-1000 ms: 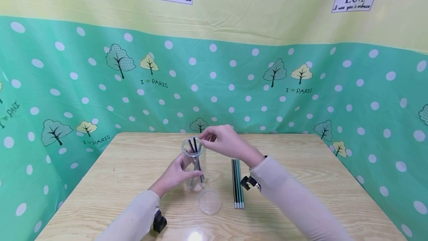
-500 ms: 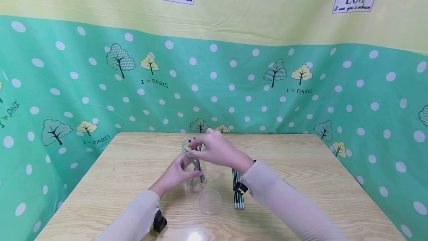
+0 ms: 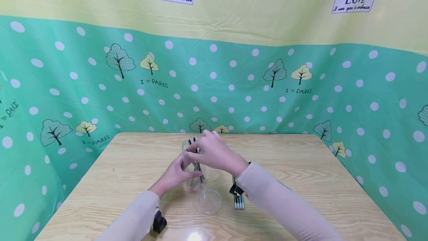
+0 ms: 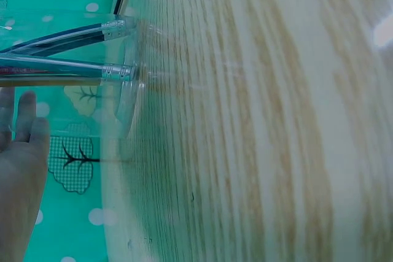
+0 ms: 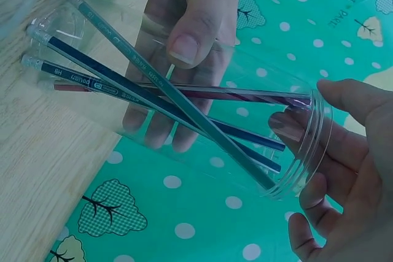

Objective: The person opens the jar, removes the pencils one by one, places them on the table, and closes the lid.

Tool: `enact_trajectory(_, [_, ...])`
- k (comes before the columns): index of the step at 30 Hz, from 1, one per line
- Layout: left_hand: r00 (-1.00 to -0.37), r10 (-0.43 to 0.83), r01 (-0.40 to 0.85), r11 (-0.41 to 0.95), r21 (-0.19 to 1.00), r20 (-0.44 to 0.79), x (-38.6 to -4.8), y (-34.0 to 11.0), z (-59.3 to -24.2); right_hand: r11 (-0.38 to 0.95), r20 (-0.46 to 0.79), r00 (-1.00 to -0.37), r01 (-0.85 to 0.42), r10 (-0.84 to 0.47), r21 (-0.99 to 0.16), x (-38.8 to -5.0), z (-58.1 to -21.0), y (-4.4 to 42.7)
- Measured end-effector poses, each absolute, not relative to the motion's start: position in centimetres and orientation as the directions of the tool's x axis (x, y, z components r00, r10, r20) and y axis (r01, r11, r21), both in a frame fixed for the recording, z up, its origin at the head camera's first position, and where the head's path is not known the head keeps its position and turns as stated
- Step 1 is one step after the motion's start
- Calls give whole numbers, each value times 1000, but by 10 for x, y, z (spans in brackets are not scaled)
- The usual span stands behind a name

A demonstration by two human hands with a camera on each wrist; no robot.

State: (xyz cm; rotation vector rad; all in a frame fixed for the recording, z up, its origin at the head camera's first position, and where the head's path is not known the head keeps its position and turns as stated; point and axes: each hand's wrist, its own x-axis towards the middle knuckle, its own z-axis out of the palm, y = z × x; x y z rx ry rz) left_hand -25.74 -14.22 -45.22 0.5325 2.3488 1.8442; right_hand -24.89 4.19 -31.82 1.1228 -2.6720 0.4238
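A clear jar (image 3: 197, 183) stands upright with several pencils (image 5: 153, 90) leaning crosswise inside it, their silver ferrules near the bottom. My left hand (image 3: 178, 174) grips the jar's side, thumb in front and fingers behind; the left wrist view shows that hand (image 4: 21, 170) beside the jar. Over the jar's mouth is my right hand (image 3: 214, 151). In the right wrist view, the thumb of the right hand (image 5: 353, 170) is at the rim and a finger shows through the plastic near the pencil ends. Those fingers are loosely bent, with nothing seen pinched between them.
A round clear lid (image 3: 210, 202) lies on the wooden table (image 3: 133, 166) in front of the jar. Right of it, more pencils (image 3: 239, 202) lie side by side, partly hidden by my right forearm. A green dotted curtain (image 3: 234, 96) hangs behind.
My right hand, pinching a pencil at the jar's mouth a second ago, has moved left and slightly down over the opening and let that pencil go. The left hand stays on the jar.
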Motion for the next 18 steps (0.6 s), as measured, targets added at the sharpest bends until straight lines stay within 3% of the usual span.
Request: enact_trajectory(18, [-934,332,209,214,954,130,-256,-141,-451,732,382,-718,-667,-582,-138,-240,-319,40])
